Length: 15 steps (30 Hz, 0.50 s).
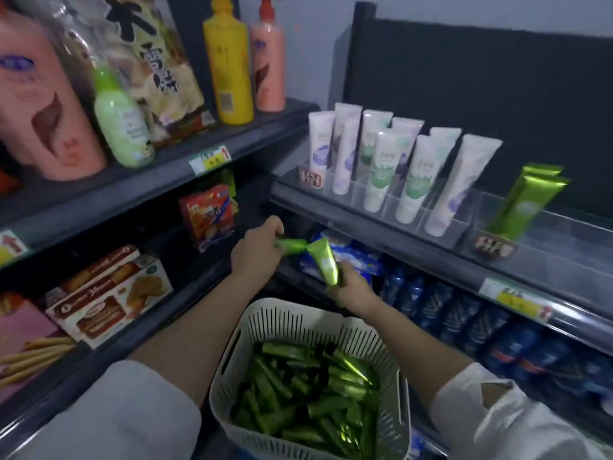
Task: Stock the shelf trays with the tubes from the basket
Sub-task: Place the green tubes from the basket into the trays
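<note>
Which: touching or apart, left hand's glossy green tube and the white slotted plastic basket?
Apart. Head view: left hand holds the glossy green tube above the white slotted plastic basket, clear gap between.

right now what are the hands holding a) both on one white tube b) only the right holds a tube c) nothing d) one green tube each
d: the left hand grips a green tube and the right hand grips a second green tube, above the basket.

The basket (228,373) sits in front, holding loose tubes (308,393). Behind it, trays (446,229) line the shelf's (431,260) front edge: upright tubes (381,167) at left, two leaning tubes (524,207) rightmost, seemingly in a separate tray.
</note>
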### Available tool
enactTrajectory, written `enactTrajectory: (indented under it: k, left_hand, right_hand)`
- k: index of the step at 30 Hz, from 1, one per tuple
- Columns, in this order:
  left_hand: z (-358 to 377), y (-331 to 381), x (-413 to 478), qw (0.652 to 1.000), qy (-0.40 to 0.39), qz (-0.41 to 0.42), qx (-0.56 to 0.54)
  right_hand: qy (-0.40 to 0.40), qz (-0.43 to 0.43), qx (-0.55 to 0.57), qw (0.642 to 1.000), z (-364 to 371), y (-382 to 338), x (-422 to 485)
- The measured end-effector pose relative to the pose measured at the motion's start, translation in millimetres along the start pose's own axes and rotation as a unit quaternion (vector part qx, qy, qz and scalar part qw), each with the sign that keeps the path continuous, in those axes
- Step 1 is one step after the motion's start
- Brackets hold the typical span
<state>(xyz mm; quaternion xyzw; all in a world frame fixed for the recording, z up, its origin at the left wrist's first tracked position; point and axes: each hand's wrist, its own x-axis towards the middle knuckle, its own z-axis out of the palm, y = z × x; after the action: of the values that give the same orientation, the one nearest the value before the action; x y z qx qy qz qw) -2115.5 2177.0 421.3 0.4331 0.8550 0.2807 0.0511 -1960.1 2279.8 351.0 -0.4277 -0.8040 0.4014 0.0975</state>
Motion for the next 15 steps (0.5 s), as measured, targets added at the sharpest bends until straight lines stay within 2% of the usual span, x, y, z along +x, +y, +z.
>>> enactTrajectory:
  k: [3,6,10,15]
  left_hand:
    - [-19.9,37.9,-1.0,0.990,0.066,0.055,-0.111]
    - [-33.9,82.3,-7.2,0.969,0.092,0.102,-0.204]
    - [-47.8,143.1,-16.4,0.935,0.122,0.164,-0.291]
    - [-55.0,216.1,-29.8,0.901,0.142,0.192,-0.362]
  right_hand:
    - [0.092,-0.025,0.077,0.992,-29.7,-18.3,-18.2]
    - [0.172,-0.079,0.151,0.970,-62.8,-38.0,-38.2]
    - [0.266,-0.146,0.179,0.936,-112.0,-58.9,-67.9]
    - [0.369,-0.183,0.178,0.894,-172.6,-61.7,-105.7]
